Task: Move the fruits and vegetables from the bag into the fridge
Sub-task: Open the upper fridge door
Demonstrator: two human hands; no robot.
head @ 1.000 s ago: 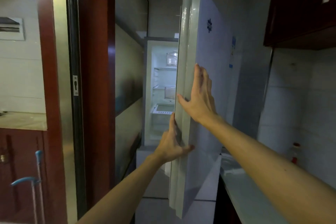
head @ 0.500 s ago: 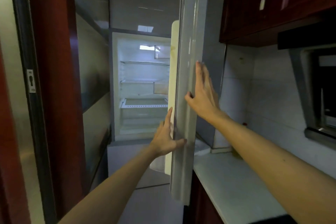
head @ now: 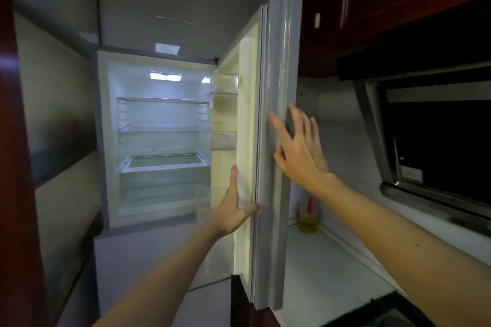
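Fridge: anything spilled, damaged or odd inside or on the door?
Only the door liner: it looks yellowed, with a brownish blotch beside the top bin, possibly a stain. The shelves sit level, and no spill shows.

The door [head: 276, 141] has swung wider from the fridge [head: 159, 141], baring its inner lining, where the left hand [head: 233, 211] now presses flat, while the right hand [head: 301, 156] has spread its fingers at the door's outer edge.
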